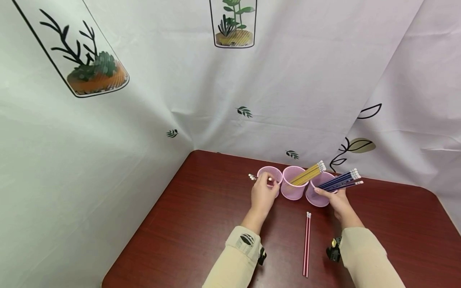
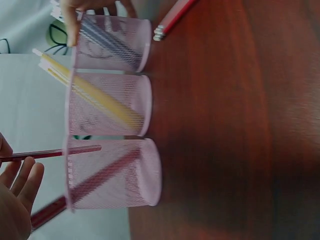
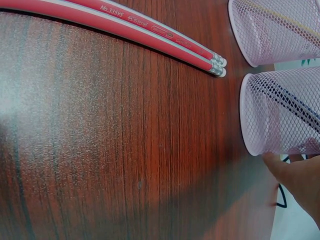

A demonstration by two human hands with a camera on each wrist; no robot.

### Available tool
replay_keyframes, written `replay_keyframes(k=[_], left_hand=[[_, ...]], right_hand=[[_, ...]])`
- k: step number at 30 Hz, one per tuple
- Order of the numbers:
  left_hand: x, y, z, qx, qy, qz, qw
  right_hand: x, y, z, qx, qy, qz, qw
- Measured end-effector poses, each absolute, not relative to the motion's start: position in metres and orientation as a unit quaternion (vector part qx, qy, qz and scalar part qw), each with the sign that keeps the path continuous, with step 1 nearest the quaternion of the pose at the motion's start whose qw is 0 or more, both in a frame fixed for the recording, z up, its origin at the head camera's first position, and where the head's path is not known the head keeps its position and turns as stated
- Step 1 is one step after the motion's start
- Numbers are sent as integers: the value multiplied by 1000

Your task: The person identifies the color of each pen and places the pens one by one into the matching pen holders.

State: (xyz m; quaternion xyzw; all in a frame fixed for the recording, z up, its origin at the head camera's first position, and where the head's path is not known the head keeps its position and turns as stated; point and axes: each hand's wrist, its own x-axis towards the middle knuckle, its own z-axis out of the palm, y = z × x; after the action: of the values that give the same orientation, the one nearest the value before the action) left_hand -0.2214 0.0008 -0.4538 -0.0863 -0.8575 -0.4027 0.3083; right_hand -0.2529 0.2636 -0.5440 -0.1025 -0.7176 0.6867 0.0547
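Three pink mesh pencil cups stand in a row. Above the left cup (image 2: 154, 172), my left hand (image 1: 264, 194) pinches a red pencil (image 2: 45, 154), its lower end inside the rim in the left wrist view. Other red pencils (image 2: 50, 210) lean in that cup. At the right cup (image 1: 317, 200), my right hand (image 1: 341, 203) grips the side, thumb near the rim and the other fingers partly hidden behind. Dark blue pencils (image 1: 338, 181) slant out of this cup. Yellow pencils (image 1: 307, 175) lean in the middle cup (image 1: 293, 194).
Two red pencils (image 1: 307, 245) with white erasers lie side by side on the brown table (image 1: 201, 216), between my forearms. A printed white cloth (image 1: 288, 96) hangs behind the table and along its left side.
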Motion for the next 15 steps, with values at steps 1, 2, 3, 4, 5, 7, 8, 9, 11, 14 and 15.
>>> replay_keyframes(k=[1,2,3,4,5,7,8,9,11,14,15], left_hand=[[-221,0,-457,-85,-858,-403,305],[-221,0,-460,-85,-858,-406,302],[-221,-1,-462,-83,-858,-410,298],[-221,-2,-465,-80,-858,-413,295],[-221,-2,-468,-77,-857,-419,292],[-222,-4,-473,-72,-853,-429,289],[-222,-5,-474,-70,-850,-434,291],[-223,-5,-476,-67,-848,-435,293],[-223,-7,-479,-66,-845,-438,300],[-224,-8,-481,-62,-845,-433,308],[-224,-9,-482,-59,-846,-430,309]], right_hand=[[-253,264,-544,-103,-717,688,53],[-253,264,-544,-103,-716,688,52],[-253,264,-543,-104,-716,688,50],[-253,264,-543,-105,-716,688,48],[-253,264,-542,-106,-717,688,46],[-252,264,-542,-108,-718,687,42],[-252,264,-542,-109,-717,688,41],[-252,264,-542,-110,-717,688,40],[-252,264,-542,-111,-717,687,39],[-252,264,-542,-112,-715,689,38],[-252,264,-542,-113,-716,688,37]])
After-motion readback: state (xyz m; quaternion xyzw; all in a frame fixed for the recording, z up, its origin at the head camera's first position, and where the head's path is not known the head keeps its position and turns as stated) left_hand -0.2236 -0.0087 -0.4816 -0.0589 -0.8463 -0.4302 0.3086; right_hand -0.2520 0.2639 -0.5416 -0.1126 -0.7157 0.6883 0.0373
